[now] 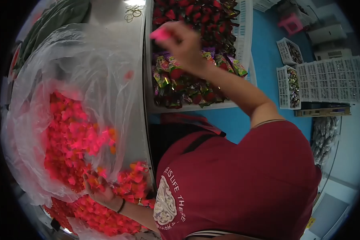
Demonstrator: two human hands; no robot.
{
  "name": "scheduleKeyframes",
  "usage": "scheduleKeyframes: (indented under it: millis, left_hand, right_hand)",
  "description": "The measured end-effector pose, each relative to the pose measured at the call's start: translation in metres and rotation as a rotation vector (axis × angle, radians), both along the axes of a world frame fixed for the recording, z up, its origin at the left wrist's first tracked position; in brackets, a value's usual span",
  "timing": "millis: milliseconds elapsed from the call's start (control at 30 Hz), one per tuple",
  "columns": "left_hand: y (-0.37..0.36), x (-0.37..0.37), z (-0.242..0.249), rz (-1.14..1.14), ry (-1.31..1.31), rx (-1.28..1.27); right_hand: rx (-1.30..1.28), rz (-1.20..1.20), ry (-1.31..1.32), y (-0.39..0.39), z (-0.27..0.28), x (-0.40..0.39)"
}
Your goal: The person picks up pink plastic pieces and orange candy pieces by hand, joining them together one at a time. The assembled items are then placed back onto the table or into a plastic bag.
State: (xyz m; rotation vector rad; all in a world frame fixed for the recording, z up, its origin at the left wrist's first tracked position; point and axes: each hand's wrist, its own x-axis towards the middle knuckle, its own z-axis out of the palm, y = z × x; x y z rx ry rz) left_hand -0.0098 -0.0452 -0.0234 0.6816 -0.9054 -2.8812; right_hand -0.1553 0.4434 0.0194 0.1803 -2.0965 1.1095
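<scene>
My right hand, smeared by motion, is raised over a white crate of small shiny packets. Its fingers are closed on a bright pink piece, too blurred to name more closely. My left hand, with a dark beaded bracelet at the wrist, is palm up among small pink and orange pieces. Its fingers curl loosely around a few of them. A large heap of these pieces lies in a clear plastic bag, and more pieces lie close to the table edge.
The metal table holds a few rubber bands and dark green cloth. Across the blue floor stand white baskets of packets, stacked crates and a pink stool.
</scene>
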Motion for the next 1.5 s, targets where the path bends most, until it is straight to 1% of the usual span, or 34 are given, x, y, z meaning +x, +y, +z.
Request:
scheduleKeyframes:
  millis: [33, 67, 100, 133, 167, 200, 233, 300, 333, 367, 433, 500, 533, 567, 633, 667, 700, 767, 800, 833, 867, 900, 967, 1000, 1033, 1067, 1100, 1133, 1233, 1300, 1333, 1400, 1433, 1500]
  left_hand:
    - [0.002, -0.002, -0.003, 0.003, -0.004, -0.001]
    - [0.005, -0.003, -0.004, -0.015, 0.011, 0.074]
    - [0.003, -0.001, -0.003, -0.009, 0.035, 0.133]
    - [0.005, 0.000, -0.002, -0.004, 0.049, 0.139]
    - [0.009, 0.001, -0.002, 0.013, 0.072, 0.136]
    - [0.013, 0.002, 0.000, 0.025, 0.089, 0.156]
    - [0.017, 0.002, 0.002, 0.036, 0.109, 0.175]
    - [0.020, 0.004, 0.003, 0.115, 0.041, 0.099]
    - [0.019, 0.007, 0.003, 0.166, 0.048, 0.079]
    - [0.020, 0.009, 0.002, 0.162, 0.037, 0.033]
    - [0.023, 0.010, 0.005, 0.179, 0.022, -0.013]
    - [0.027, 0.011, 0.014, 0.200, -0.022, -0.101]
    - [0.028, 0.011, 0.017, 0.217, -0.016, -0.101]
    - [0.028, 0.011, 0.019, 0.212, -0.006, -0.088]
    - [0.029, 0.011, 0.018, 0.216, 0.002, -0.073]
    - [0.030, 0.012, 0.015, 0.230, -0.010, -0.113]
    - [0.030, 0.013, 0.012, 0.243, -0.024, -0.154]
    - [0.027, 0.015, 0.003, 0.228, 0.019, -0.147]
    - [0.026, 0.015, 0.001, 0.206, 0.064, -0.143]
    - [0.026, 0.015, 0.002, 0.222, 0.063, -0.144]
    - [0.026, 0.014, 0.003, 0.193, 0.110, -0.048]
    - [0.026, 0.015, 0.004, 0.166, 0.157, 0.044]
    - [0.028, 0.016, 0.009, 0.206, 0.128, 0.039]
    - [0.029, 0.019, 0.013, 0.222, 0.099, 0.040]
    - [0.029, 0.023, 0.017, 0.241, 0.099, 0.033]
    - [0.030, 0.026, 0.022, 0.247, 0.115, 0.062]
    - [0.029, 0.029, 0.025, 0.250, 0.129, 0.091]
    - [0.027, 0.033, 0.027, 0.262, 0.129, 0.086]
    - [0.021, 0.043, 0.028, 0.345, 0.126, 0.090]
    - [0.018, 0.048, 0.023, 0.360, 0.091, 0.011]
    - [0.019, 0.050, 0.021, 0.380, 0.092, 0.015]
    - [0.021, 0.050, 0.019, 0.363, 0.064, -0.162]
    - [0.023, 0.049, 0.019, 0.378, 0.059, -0.162]
    - [0.028, 0.044, 0.021, 0.355, 0.038, -0.346]
  right_hand:
    - [-0.171, -0.170, -0.151, 0.045, 0.015, 0.016]
    - [-0.037, -0.367, -0.066, 0.113, -0.001, 0.024]
    - [0.013, -0.603, -0.026, 0.161, -0.003, 0.042]
    - [-0.148, -0.725, -0.026, 0.220, -0.027, 0.062]
    - [0.004, -0.853, -0.055, 0.276, -0.053, 0.088]
    - [0.055, -0.914, -0.191, 0.301, -0.070, 0.117]
    - [0.086, -1.006, -0.368, 0.349, -0.113, 0.143]
    - [0.141, -1.043, -0.612, 0.377, -0.178, 0.191]
    - [0.116, -1.008, -0.714, 0.359, -0.192, 0.204]
    - [-0.155, -1.002, -1.032, 0.355, -0.205, 0.209]
    - [-0.939, -0.813, -1.084, 0.360, -0.237, 0.225]
    - [-0.685, -1.059, -1.173, 0.410, -0.258, 0.227]
    - [-0.511, -1.118, -1.117, 0.414, -0.242, 0.223]
    - [-0.340, -1.172, -1.052, 0.422, -0.212, 0.213]
    - [0.005, -1.407, -1.060, 0.438, -0.150, 0.181]
    - [0.120, -1.382, -0.856, 0.426, -0.121, 0.159]
    - [0.229, -1.346, -0.653, 0.405, -0.096, 0.134]
    - [0.375, -0.890, -0.318, 0.356, -0.062, 0.077]
    - [0.155, -0.685, -0.345, 0.278, -0.028, 0.042]
    - [0.129, -0.496, -0.324, 0.234, -0.019, 0.009]
    - [0.092, -0.307, -0.250, 0.157, -0.005, -0.013]
    - [-0.029, -0.044, -0.253, 0.089, 0.003, -0.028]
    - [-0.102, 0.293, -0.313, -0.044, 0.008, -0.035]
    - [0.044, 0.470, -0.330, -0.103, 0.015, -0.030]
    - [0.219, 0.642, -0.193, -0.156, 0.020, -0.022]
    - [0.212, 0.840, -0.182, -0.203, 0.019, -0.014]
    - [0.278, 1.006, -0.104, -0.240, 0.012, -0.011]
    - [0.303, 1.087, 0.029, -0.277, 0.007, -0.005]
    - [0.365, 1.192, -0.047, -0.347, -0.017, 0.012]
    - [0.723, 1.028, -0.019, -0.367, -0.025, 0.019]
    - [0.729, 1.047, -0.012, -0.372, -0.035, 0.020]
    - [0.827, 1.000, -0.054, -0.380, -0.051, 0.023]
    - [0.827, 1.016, -0.052, -0.382, -0.053, 0.022]
    - [0.749, 1.134, -0.148, -0.380, -0.054, 0.017]
